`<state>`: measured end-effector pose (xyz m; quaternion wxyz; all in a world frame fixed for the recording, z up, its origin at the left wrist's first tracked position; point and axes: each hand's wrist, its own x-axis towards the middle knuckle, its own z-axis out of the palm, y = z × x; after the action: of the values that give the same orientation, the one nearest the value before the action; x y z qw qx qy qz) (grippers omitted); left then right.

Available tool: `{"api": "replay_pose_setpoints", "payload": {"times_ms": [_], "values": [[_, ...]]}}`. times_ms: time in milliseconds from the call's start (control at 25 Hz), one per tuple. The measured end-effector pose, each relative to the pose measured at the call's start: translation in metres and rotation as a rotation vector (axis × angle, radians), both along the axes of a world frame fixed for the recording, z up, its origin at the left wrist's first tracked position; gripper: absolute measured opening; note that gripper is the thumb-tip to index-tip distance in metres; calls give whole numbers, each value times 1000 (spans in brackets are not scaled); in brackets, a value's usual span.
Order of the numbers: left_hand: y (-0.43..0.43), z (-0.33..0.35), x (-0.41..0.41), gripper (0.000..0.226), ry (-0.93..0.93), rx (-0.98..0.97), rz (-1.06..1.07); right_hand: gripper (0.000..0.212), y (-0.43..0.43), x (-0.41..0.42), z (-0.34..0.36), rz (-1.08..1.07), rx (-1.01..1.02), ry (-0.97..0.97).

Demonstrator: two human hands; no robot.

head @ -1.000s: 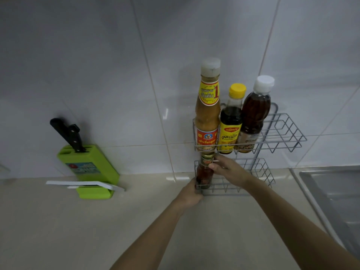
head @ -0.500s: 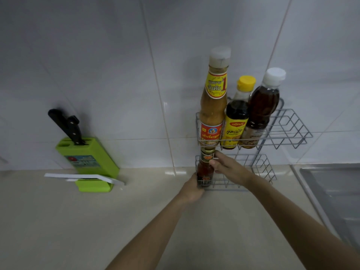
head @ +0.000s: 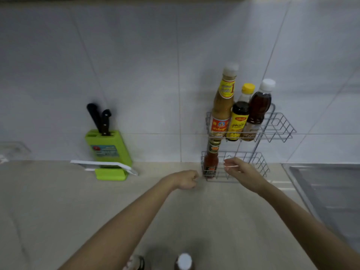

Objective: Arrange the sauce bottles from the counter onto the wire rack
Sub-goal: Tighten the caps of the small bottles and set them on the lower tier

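A two-tier wire rack (head: 280, 129) stands against the tiled wall. Its top shelf holds a tall tan sauce bottle (head: 222, 106), a yellow-capped dark bottle (head: 239, 117) and a white-capped brown bottle (head: 258, 108). A small red sauce bottle (head: 211, 160) stands at the left end of the bottom shelf. My left hand (head: 186, 179) hangs loosely curled just left of the rack and holds nothing. My right hand (head: 241, 171) is open in front of the bottom shelf, apart from the red bottle. Two more bottle tops (head: 184, 261) show at the counter's near edge.
A green knife block (head: 109, 147) with black-handled knives stands at the left, with a white board (head: 103, 165) lying in front of it. A steel sink (head: 327, 188) lies to the right of the rack. The beige counter (head: 58, 201) stretches toward me.
Both hands have let go of the small red bottle and drawn back from the bottom shelf. The view has pulled back, showing bottle tops at the near edge.
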<state>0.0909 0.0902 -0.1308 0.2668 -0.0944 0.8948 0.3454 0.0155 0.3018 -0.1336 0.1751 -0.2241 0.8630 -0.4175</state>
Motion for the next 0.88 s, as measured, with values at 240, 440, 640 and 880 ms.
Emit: {"api": "replay_pose_setpoints", "payload": {"times_ms": [240, 440, 640, 880], "values": [[-83, -13, 125, 43, -122, -74, -159, 13, -51, 142, 34, 346, 28, 25], [-104, -42, 220, 43, 4, -66, -107, 33, -108, 222, 43, 627, 236, 378], [-84, -40, 276, 41, 102, 262, 64, 45, -140, 259, 20, 680, 449, 725], [-65, -49, 280, 29, 376, 124, 248, 26, -151, 250, 19, 844, 512, 824]]}}
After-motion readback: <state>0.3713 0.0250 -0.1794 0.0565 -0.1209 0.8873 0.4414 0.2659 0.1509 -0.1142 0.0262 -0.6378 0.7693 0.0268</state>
